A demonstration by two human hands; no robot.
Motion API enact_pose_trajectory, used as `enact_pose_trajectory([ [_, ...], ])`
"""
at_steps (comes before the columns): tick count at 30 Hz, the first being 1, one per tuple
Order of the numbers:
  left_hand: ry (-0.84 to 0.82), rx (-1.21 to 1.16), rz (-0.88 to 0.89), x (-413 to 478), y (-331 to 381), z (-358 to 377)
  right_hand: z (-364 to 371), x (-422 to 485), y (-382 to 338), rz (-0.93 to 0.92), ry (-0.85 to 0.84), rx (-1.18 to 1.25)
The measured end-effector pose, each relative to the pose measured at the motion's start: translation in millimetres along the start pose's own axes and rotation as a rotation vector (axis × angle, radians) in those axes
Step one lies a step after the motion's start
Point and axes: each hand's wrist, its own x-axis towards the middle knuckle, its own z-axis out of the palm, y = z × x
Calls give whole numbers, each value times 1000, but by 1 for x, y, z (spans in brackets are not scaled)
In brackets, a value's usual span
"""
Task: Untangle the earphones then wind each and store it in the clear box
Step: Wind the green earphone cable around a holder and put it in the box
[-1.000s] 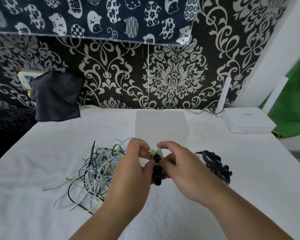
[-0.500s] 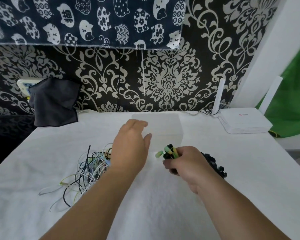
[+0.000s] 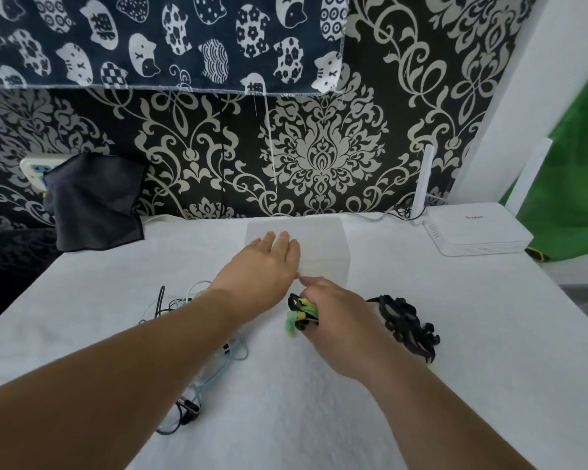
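- Right hand [image 3: 333, 320] closed around a wound bundle of green-and-black earphones [image 3: 301, 313]; fingers curled on it, green buds poking out on the hand's left side. Bundle hangs just above the white tablecloth [image 3: 319, 401], near the front edge of the clear box [image 3: 323, 242].
- Left hand [image 3: 265, 266] reaches forward, palm down, fingers straight and close together, tips over the near left part of the box. Cannot tell whether they touch it. It holds nothing visible.
- Clear box sits at the back centre of the table, faint against the cloth; lid state cannot be made out.
- Tangle of remaining cables [image 3: 197, 351] lies under and beside the left forearm: pale blue, white, black, yellowish strands, not yet sorted.
- 1 black wound set [image 3: 408, 323] lies on the cloth just right of the right hand, outside the box.
- Step judged: storing this wound pair. Untangling far from finished.
- Next move calls for steadying or opening the box with the left hand, then lowering the bundle in without letting the coil spring loose.
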Motion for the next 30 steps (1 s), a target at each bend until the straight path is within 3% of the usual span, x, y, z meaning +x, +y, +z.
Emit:
enact_pose_trajectory([
  [6,156,107,50,3,-4,10,4,2,2,-54,10,-100],
  [11,248,-60,71,9,-13,3,1,2,0,-36,1,-86],
  [15,387,-122,51,10,-30,-14,-7,3,-6,-19,112,-27],
  [19,463,-196,-92,19,-47,-31,-8,6,-3,34,72,14],
  [24,445,-243,-439,38,-76,-37,-11,7,-1,52,40,35],
  [30,166,-249,-516,46,-91,-11,-13,8,-2,67,15,34],
])
